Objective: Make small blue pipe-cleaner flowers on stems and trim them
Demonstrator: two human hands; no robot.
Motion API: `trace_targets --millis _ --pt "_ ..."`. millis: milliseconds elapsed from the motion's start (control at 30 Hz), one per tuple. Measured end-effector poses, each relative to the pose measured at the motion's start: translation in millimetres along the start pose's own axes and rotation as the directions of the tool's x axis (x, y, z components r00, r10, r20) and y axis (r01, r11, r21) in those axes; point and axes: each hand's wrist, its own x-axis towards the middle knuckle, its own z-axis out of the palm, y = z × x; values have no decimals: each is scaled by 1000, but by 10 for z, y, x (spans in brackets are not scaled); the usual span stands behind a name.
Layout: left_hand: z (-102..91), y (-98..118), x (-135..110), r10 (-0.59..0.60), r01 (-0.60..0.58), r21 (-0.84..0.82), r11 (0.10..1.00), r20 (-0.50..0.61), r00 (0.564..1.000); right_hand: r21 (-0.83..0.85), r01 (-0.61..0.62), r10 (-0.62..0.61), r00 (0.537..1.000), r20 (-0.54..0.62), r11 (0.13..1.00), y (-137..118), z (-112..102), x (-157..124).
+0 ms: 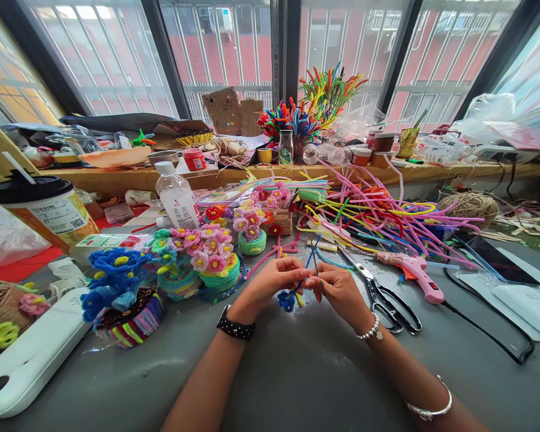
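Over the grey table, my left hand (272,285) is closed in a pinch on a small blue pipe-cleaner flower (287,301), whose looped petals hang below the fingers. Facing it, my right hand (341,293) pinches a blue pipe cleaner (314,251) at the flower, its free end pointing up. A thin dark strip also rises between the right fingers; I cannot make out what it is. A bit of yellow shows under the fingertips, which hide the joint. Large black-handled scissors (380,297) lie just right of my right hand.
A pink glue gun (414,273) with a black cord lies right, near a phone (497,259). Loose pipe cleaners (387,210) spread behind. On the left stand a blue flower pot (128,318), pink flower pots (218,273), a plastic bottle (176,195) and a drink cup (45,210).
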Motion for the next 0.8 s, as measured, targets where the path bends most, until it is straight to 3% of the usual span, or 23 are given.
trace_targets --millis 200,567,800 --pt "-3 -14 -2 17 -16 -87 996 16 1000 44 -20 21 1000 -20 999 43 -9 5" --pt "2 -7 9 34 -24 -189 982 46 998 33 15 -19 991 134 999 57 45 8" --pt "-12 -33 13 31 -20 -171 985 59 998 4 51 -51 993 104 999 49 25 16"
